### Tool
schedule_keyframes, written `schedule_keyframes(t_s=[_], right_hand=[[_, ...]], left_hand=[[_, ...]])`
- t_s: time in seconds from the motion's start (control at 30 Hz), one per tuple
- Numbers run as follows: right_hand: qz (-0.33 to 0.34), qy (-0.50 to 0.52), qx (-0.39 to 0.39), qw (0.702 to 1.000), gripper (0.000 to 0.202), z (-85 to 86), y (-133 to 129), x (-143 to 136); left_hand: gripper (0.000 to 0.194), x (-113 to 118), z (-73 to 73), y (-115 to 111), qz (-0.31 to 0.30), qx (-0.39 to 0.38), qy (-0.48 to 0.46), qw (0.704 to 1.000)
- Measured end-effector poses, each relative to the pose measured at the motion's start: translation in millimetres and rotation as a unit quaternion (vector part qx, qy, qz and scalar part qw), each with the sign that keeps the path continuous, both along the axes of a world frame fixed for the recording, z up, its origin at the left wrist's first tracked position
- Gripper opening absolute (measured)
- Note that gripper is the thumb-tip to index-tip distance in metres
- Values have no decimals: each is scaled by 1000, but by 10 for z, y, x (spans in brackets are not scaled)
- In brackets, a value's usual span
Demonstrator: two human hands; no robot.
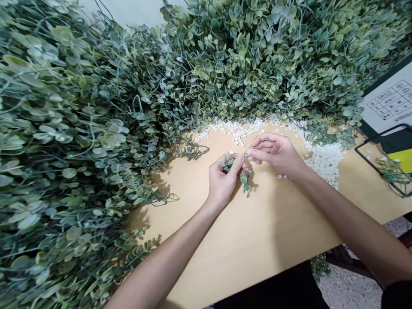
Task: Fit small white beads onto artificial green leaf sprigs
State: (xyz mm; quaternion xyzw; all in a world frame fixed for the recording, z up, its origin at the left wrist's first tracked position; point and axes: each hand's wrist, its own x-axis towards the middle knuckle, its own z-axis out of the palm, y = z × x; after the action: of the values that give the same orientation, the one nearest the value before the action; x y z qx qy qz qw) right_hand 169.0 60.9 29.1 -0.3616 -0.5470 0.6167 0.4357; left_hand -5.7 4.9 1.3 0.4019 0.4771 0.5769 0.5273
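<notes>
Near the middle of the table, my left hand (225, 174) is closed around a green artificial leaf sprig (245, 182). Some of its leaves stick out above the thumb, and a leafy end hangs below the fingers. My right hand (272, 151) meets it from the right, its thumb and forefinger pinched at the sprig's tip. A tiny whitish piece shows at that pinch, too small to make out clearly. Just below my right hand, a small white star-shaped piece (265, 173) lies on the wooden tabletop (247, 236).
A large heap of artificial greenery (80, 141) covers the table's left and back. Small white pieces (325, 163) lie scattered behind and right of my hands. At the right stand a black wire rack (380, 139) and a printed sheet (391, 103). The table's front edge is near my body.
</notes>
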Motion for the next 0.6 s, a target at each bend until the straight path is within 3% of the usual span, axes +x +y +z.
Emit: schedule_keyframes(t_s=[0.6], right_hand=[[-5,-3,12,1000,37,-46,2,4]], left_hand=[[34,18,-4,-2,11,0,-3,1000]])
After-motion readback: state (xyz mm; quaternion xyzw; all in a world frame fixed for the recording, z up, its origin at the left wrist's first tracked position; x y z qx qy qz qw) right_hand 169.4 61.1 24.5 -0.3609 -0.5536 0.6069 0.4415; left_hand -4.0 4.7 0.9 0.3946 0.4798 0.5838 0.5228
